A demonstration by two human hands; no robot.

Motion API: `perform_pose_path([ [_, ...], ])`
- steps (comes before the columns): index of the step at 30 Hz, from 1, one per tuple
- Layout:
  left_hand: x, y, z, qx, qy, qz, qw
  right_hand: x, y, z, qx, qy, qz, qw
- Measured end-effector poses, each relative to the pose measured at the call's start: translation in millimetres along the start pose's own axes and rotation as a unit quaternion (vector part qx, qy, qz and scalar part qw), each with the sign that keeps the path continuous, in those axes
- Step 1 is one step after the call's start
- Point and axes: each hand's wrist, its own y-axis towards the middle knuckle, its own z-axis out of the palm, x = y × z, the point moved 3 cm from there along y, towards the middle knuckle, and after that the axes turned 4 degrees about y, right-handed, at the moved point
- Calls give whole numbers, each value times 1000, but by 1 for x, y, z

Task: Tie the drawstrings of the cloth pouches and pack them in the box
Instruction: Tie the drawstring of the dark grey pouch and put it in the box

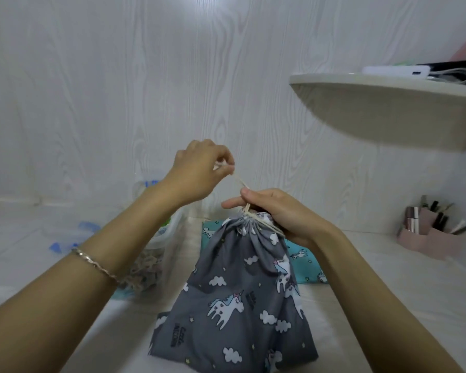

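Fingers (222,156) of left hand (197,172) and right hand (277,215) on drawstring (240,183) atop grey pouch (234,292).

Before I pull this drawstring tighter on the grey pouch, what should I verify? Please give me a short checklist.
1. Left hand pinches the drawstring: ok.
2. Right hand grips the grey unicorn pouch at its neck: ok.
3. Pouch mouth gathered shut: ok.
4. Knot formed: cannot tell, fingers cover it.
5. Room in the clear plastic box: cannot tell, the forearm hides it.
6. Teal pouch behind tied: cannot tell.
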Motion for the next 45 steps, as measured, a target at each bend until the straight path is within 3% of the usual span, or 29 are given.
perform_pose_path([
  [1,-1,-3,3,-21,10,4,1000,0,0,0,-1,8,-4,1000],
  [3,-2,-10,9,7,-129,-11,992,-1,-1,0,-12,31,-14,999],
  [5,-9,-21,19,153,-311,-54,936,-2,-1,-2,-32,61,-22,997],
  [7,-9,-29,25,264,-408,-100,868,-3,-1,-3,-55,78,-22,995],
  [9,-4,-31,27,301,-454,-130,828,-5,-1,-5,-69,90,-21,993],
  [12,-6,-32,32,317,-449,-135,824,-3,-2,-6,-84,93,-25,992],
  [14,-7,-31,32,298,-432,-127,841,-2,-2,-6,-91,105,-36,990],
  [19,0,-28,20,227,-298,-107,921,0,-7,-13,-131,100,-44,985],
  [21,6,-26,8,165,-280,-125,937,-1,-10,-21,-145,121,-43,981],
  [23,13,-23,-1,102,-309,-160,932,-1,-13,-28,-150,148,-49,976],
  [26,11,-24,-2,91,-377,-192,902,0,-15,-31,-146,158,-58,975],
  [30,-8,-30,5,111,-575,-205,784,3,-12,-26,-143,148,-68,976],
  [32,-12,-29,2,91,-613,-203,758,3,-11,-26,-140,142,-68,978],
  [37,-20,-26,-6,61,-575,-183,795,5,-11,-21,-121,79,-75,987],
  [42,-19,-24,-30,-20,-591,-125,797,8,-13,-22,-140,2,-76,987],
  [45,-12,-22,-47,-100,-533,-95,835,10,-14,-20,-139,-38,-61,988],
])
